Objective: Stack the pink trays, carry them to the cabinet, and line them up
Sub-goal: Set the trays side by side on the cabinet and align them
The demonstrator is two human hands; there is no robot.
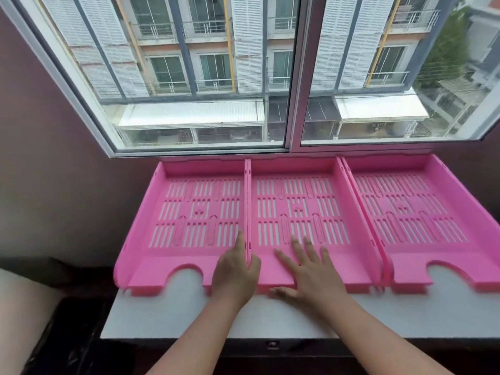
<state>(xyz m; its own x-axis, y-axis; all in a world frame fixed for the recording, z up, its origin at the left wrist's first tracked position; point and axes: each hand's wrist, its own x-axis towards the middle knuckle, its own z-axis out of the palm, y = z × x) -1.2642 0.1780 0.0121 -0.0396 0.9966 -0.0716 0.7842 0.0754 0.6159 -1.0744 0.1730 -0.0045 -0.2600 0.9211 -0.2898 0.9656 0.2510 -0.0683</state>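
Three pink slotted trays lie side by side on a white cabinet top [173, 318] under a window: a left tray [189, 209], a middle tray [297, 201] and a right tray [405, 207], their side walls touching. My left hand [235, 274] straddles the walls between the left and middle trays near the front, thumb in the middle tray, fingers in the left one. My right hand [308, 272] rests flat with fingers spread on the middle tray's front floor, thumb over its front edge.
The window [292, 77] stands right behind the trays' back edges. A purple wall [54, 171] is to the left. A dark floor area [73, 345] and a pale object [21, 315] lie below left of the cabinet.
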